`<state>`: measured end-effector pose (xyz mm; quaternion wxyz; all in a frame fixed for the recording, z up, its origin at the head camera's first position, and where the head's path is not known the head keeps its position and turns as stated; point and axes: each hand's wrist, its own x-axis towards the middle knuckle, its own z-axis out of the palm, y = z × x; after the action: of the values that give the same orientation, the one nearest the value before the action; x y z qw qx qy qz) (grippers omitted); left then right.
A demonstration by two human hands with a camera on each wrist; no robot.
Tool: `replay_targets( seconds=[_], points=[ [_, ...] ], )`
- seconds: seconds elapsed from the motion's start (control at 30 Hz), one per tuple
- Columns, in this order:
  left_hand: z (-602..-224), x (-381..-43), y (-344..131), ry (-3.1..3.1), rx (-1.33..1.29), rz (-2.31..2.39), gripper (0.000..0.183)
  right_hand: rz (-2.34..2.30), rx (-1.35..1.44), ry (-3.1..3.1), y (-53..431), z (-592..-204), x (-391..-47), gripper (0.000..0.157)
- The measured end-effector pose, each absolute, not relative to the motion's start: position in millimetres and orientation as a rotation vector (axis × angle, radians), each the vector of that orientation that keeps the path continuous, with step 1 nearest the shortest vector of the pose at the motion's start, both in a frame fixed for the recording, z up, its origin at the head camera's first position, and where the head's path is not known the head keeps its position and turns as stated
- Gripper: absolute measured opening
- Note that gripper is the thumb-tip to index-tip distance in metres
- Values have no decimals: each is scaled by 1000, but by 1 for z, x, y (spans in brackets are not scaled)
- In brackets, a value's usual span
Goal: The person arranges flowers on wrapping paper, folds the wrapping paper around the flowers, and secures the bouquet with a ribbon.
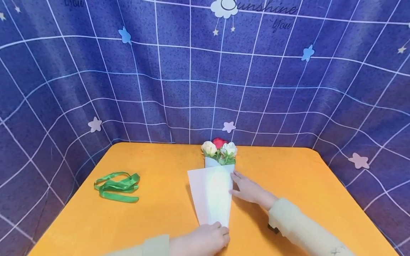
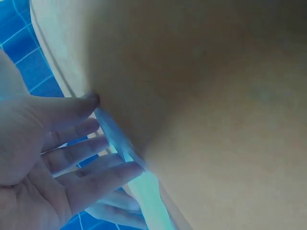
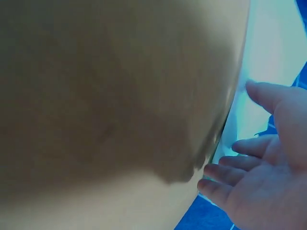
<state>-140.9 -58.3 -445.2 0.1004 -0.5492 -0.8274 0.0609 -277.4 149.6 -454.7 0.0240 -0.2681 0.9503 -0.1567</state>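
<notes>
A blue gridded curtain [image 1: 189, 89] hangs beyond the white paper and looks to pose no risk. The orange table [image 1: 153, 217] spreads beneath the paper; its flat top probably offers little to catch on, so a sideways shove could slide the whole bundle.

The white paper [image 1: 209, 193] itself is the chief worry. It lies on the table as a cone, narrow end toward the person, its upper layer flaring out on the left. No tie shows round it, so that loose corner could spring open if the layers are let go.

The left hand [image 1: 205, 239] curls over the paper's narrow end and seems to pinch its edge between thumb and fingers, though the dim left wrist view does not show how firmly. Too weak a hold there could let the cone unroll; too hard a squeeze could crease it. The right hand [image 1: 251, 188] has its fingers spread, tips against the paper's right edge. Touching rather than gripping, it may let that edge slip and skew the wrap.

The green ribbon [image 1: 119, 186] lies well apart, left of the paper; its loose loops could snag.

Smallest, a red flower [image 1: 219, 143], a cream flower [image 1: 209, 148] and a pale flower [image 1: 229, 149] poke past the paper's far end; slack layers could let them shift.
</notes>
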Motion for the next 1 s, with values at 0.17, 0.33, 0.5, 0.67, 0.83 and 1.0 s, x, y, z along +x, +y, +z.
replay_targets(
  seconds=[0.17,0.33,0.5,0.67,0.83,1.0],
  points=[
    [-444,-144,-58,-2424,-1614,162,8,-730,-866,2999,156,-454,-258,47],
    [-446,-145,-59,-2354,-1548,126,11,-1198,-620,2724,157,-453,-242,34],
    [-447,-147,-58,-2341,-1532,118,10,-1708,-258,2160,153,-454,-233,41],
    [-446,-146,-58,-2347,-1533,139,9,-1846,-144,1901,148,-458,-232,44],
    [-447,-144,-58,-2352,-1524,157,8,-1760,-124,1972,136,-461,-234,33],
    [-451,-144,-59,-2313,-1482,171,8,-1606,-86,2161,120,-464,-237,29]
  ],
)
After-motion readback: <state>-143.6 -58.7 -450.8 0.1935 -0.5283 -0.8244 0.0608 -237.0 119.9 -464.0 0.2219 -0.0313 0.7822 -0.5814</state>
